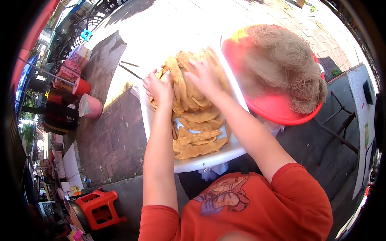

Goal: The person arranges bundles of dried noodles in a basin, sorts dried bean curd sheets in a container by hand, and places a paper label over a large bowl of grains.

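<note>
Head view: left hand (159, 87) half-curled, fingertips on tan strips (197, 116) in white tub (237, 152), center frame; right hand (204, 78) spread wider on same pile, grasp on either unclear.

From our head, we look forward and steeply down through one round-edged wide view, close over our chest, forearms and hands (180, 84).

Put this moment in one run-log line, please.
left hand: at tan strips | right hand: at strips, fingers spread | strips: in white tub | beside tub: red basin, fibrous tangle inside
</note>
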